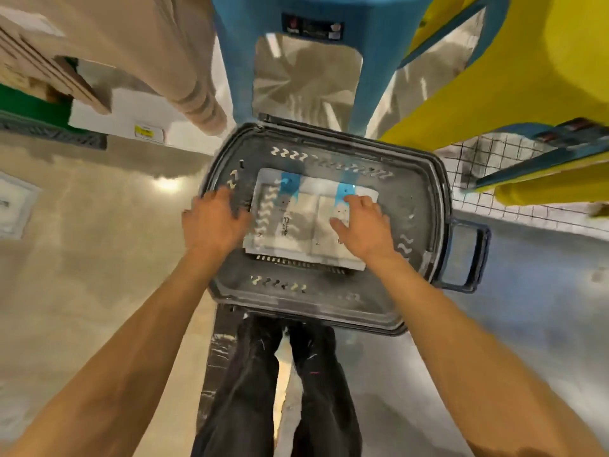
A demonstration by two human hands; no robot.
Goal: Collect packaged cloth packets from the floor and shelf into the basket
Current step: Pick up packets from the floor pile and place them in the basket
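Note:
A dark grey plastic basket (425, 225) stands on the floor in front of my legs. Flat clear packets of pale cloth with blue tabs (296, 212) lie side by side in its bottom. My right hand (362, 222) rests spread on the right packet, fingers straight. My left hand (216, 219) hovers at the basket's left rim with fingers spread, holding nothing; whether it touches the rim is unclear.
A blue plastic stool (296, 61) stands just beyond the basket, yellow furniture (527, 77) to the right with a wire grid (487, 173) under it. Another packet (13, 209) lies on the floor at the far left. Boxes (125, 120) sit at the back left.

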